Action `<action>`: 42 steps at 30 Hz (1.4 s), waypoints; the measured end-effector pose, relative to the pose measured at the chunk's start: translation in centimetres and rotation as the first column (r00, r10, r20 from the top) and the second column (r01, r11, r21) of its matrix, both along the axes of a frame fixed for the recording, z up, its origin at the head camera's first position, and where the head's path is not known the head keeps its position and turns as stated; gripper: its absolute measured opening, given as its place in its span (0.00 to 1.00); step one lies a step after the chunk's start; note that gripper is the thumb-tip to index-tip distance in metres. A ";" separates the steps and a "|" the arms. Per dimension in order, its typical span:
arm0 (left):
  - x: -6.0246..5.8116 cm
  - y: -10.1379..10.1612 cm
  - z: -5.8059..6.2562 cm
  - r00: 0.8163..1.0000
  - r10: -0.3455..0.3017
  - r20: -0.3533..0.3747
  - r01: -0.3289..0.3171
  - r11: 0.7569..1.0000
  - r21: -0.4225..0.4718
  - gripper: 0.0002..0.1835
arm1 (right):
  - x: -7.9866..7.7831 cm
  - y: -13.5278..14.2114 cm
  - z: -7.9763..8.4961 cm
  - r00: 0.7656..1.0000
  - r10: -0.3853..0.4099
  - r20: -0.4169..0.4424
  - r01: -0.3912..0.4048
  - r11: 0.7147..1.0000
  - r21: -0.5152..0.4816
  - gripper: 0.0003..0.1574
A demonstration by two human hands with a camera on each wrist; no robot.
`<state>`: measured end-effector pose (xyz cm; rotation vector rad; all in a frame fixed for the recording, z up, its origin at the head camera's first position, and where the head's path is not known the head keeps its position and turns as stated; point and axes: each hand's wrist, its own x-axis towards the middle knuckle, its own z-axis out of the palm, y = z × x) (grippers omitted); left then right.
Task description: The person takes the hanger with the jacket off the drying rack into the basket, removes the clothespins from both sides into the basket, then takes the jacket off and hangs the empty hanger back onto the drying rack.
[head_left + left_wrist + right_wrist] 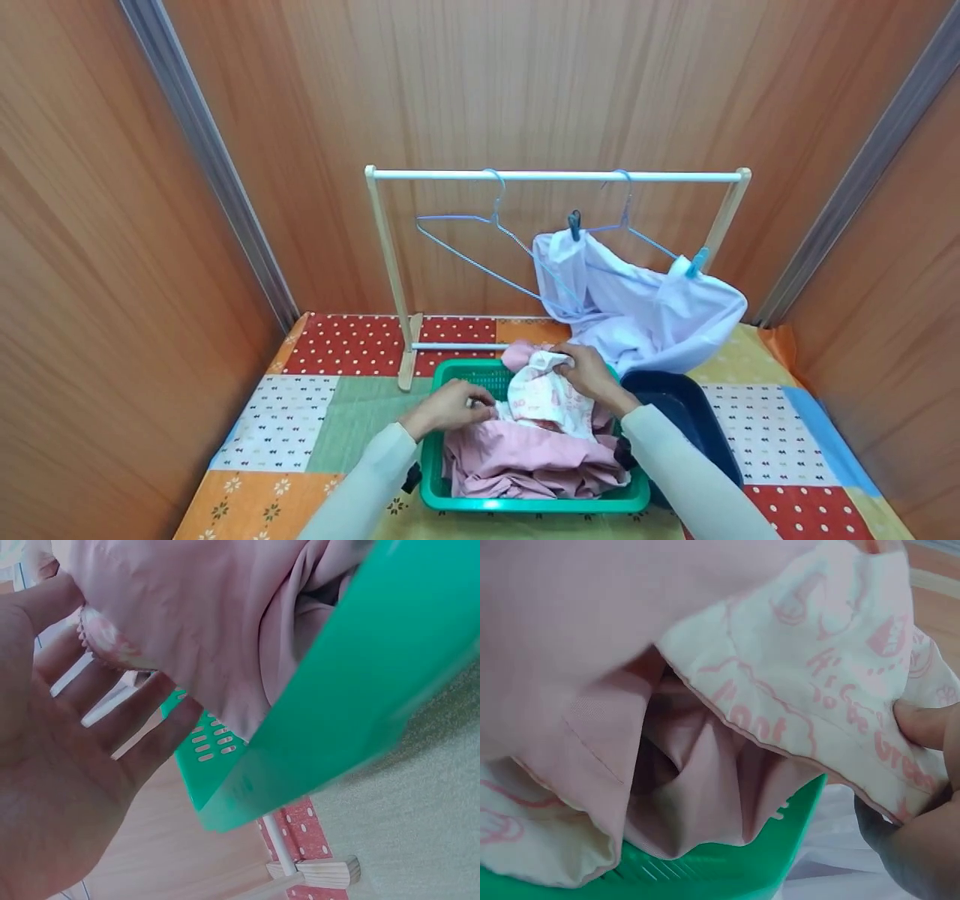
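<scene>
A pink garment (pixel 525 457) with white, pink-printed cloth (pixel 551 394) at its top lies heaped in a green basket (pixel 536 506). My right hand (pixel 589 375) pinches the edge of the printed part between thumb and fingers, lifting it above the heap. In the right wrist view, pink lettering shows on this white cloth (pixel 810 690), and the pink fabric folds open beneath. At the left side of the heap, my left hand (pixel 450 409) pinches the garment's edge, its fingers (pixel 97 690) passing behind the cloth in the left wrist view.
Behind the basket stands a rack with a white bar (pixel 420 175). A bare blue hanger (pixel 480 259) hangs there, beside a pale lavender garment (pixel 637 300) clipped to another hanger with a dark peg (pixel 574 225) and a blue peg (pixel 697 261). A dark tray (pixel 697 420) sits right of the basket.
</scene>
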<state>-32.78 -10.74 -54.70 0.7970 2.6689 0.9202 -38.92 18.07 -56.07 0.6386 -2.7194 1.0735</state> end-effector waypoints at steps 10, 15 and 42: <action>0.8 0.6 1.7 0.960 0.165 -0.226 -0.142 0.983 0.115 0.29 | 3.8 0.4 1.7 0.976 0.151 -0.158 -0.156 0.988 -0.020 0.19; 1.4 1.4 2.2 0.948 0.069 -0.311 -0.072 0.997 0.002 0.33 | 5.7 0.5 2.0 0.921 0.294 -0.255 -0.296 0.955 0.034 0.20; 6.4 3.7 -0.6 0.973 -0.227 -0.041 0.164 0.803 -0.574 0.32 | 12.5 1.4 0.6 0.869 0.334 0.365 -0.489 0.692 0.532 0.41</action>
